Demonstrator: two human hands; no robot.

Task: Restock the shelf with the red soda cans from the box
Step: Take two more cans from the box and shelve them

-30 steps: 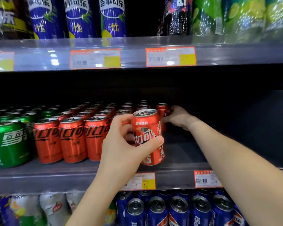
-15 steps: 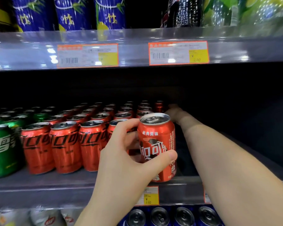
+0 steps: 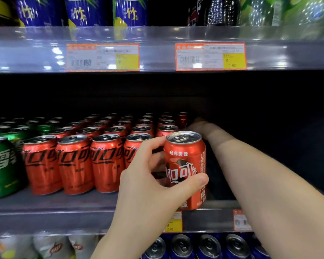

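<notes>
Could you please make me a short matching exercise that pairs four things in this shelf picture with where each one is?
Things:
1. red soda can
2. green cans
3. right hand
4. blue cans

Places:
A. on the shelf below
B. far left of the middle shelf
C. gripped in the left hand
D. deep at the back of the middle shelf, beside a red can there

Pairs: 1-C, 2-B, 3-D, 4-A
</notes>
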